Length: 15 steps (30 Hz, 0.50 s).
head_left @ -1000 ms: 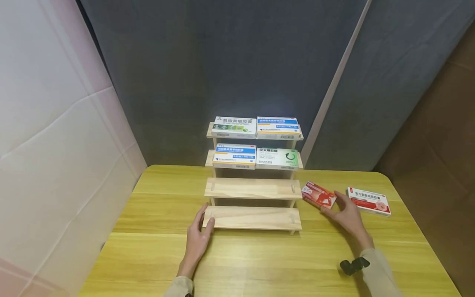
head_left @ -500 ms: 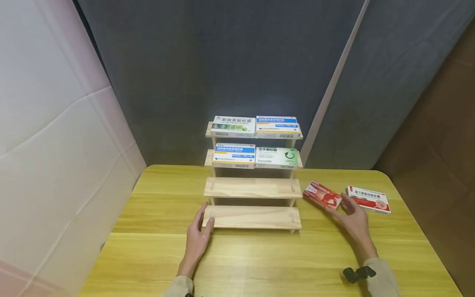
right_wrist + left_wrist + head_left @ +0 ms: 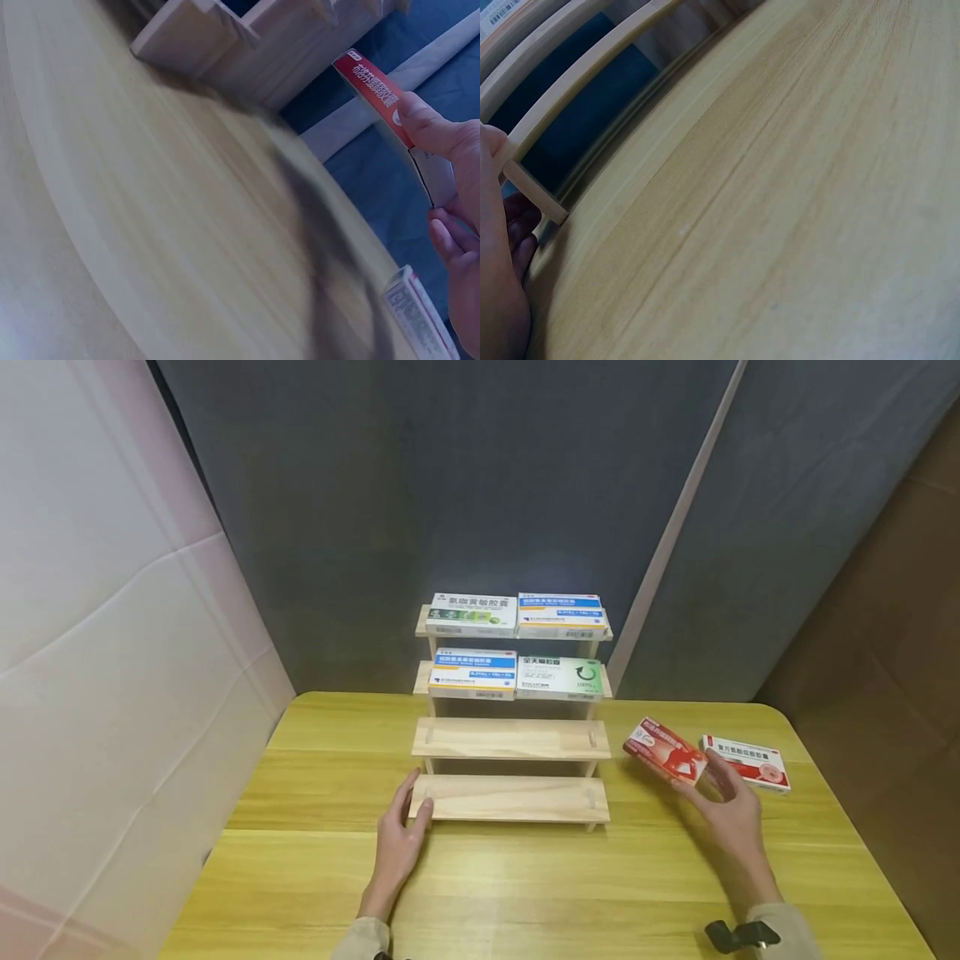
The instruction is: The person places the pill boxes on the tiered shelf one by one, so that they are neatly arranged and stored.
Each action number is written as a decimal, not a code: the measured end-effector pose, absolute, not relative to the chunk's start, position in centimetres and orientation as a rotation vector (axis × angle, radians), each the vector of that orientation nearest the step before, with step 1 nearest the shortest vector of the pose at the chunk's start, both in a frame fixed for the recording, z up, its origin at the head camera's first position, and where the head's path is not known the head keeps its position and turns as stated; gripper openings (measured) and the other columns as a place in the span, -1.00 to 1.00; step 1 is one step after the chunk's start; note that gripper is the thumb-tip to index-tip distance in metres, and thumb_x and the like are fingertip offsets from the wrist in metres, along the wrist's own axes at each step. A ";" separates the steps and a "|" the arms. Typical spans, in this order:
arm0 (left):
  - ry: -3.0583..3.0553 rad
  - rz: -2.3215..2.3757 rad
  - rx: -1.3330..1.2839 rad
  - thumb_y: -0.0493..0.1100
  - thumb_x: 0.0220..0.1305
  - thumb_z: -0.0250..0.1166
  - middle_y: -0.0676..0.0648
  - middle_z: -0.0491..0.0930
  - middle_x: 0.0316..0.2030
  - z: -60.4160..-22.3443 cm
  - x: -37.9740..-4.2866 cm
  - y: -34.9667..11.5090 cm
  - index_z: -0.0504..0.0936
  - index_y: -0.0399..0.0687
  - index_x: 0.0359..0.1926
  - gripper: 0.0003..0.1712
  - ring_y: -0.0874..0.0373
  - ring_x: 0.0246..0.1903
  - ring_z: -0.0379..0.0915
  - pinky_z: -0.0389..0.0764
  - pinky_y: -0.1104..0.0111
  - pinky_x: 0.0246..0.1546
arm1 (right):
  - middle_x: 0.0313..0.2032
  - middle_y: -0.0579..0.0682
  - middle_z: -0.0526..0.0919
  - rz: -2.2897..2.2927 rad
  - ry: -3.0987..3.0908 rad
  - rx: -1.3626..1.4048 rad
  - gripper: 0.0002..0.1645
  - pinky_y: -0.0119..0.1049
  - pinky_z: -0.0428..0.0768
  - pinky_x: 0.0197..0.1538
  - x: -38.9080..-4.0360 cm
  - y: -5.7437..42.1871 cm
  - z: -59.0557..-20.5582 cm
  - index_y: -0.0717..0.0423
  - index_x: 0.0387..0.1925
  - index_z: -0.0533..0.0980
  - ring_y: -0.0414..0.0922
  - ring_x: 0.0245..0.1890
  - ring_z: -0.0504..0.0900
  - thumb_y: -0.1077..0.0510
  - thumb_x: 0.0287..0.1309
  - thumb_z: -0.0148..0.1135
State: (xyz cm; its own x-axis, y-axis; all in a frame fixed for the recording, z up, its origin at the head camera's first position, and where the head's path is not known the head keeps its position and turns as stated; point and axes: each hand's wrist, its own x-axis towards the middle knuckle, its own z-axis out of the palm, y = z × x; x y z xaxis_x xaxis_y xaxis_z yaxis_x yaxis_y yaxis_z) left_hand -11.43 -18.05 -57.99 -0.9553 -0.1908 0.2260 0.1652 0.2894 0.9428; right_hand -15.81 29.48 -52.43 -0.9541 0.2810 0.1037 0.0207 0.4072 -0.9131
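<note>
My right hand (image 3: 727,810) pinches a red medicine box (image 3: 665,750) by its right end, thumb on the printed face. In the right wrist view this red box (image 3: 373,90) is held up off the table, tilted. My left hand (image 3: 399,843) grips the left end of the lowest step of a stepped wooden display stand (image 3: 510,800). The left wrist view shows the left thumb (image 3: 492,139) on the step's edge and curled fingers beside its short leg. A white and red medicine box (image 3: 746,763) lies flat on the table, just beyond the right hand.
On the top step are a white-green box (image 3: 472,615) and a blue-white box (image 3: 562,616). Another blue-white box (image 3: 473,674) and a green-white box (image 3: 559,679) share the step below. The wooden table (image 3: 315,877) meets a dark curtain (image 3: 450,485) behind.
The right hand has drawn the red box to the right, away from the stand, and lifted it off the table. The left hand stays on the stand's lowest step.
</note>
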 end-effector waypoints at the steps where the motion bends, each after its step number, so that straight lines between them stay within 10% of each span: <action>1: -2.269 -1.711 0.024 -0.17 0.49 0.20 -0.18 0.27 0.50 -58.0 -11.4 -18.1 0.34 -0.05 0.48 -0.41 -0.16 0.48 0.19 0.14 0.55 0.46 | 0.37 0.09 0.49 1.566 -2.417 -0.258 -0.07 -0.72 0.52 0.15 -15.7 29.4 -52.3 0.03 0.47 0.34 -0.58 0.05 0.47 0.12 0.09 0.55; 15: -2.263 -1.718 0.014 -0.18 0.49 0.20 -0.21 0.27 0.50 -58.0 -11.4 -18.0 0.34 -0.07 0.48 -0.41 -0.18 0.48 0.19 0.14 0.51 0.48 | 0.38 -0.07 0.47 1.509 -2.398 -0.021 -0.11 -0.76 0.46 0.18 -14.0 28.7 -49.7 0.06 0.46 0.34 -0.58 0.13 0.46 0.28 0.11 0.50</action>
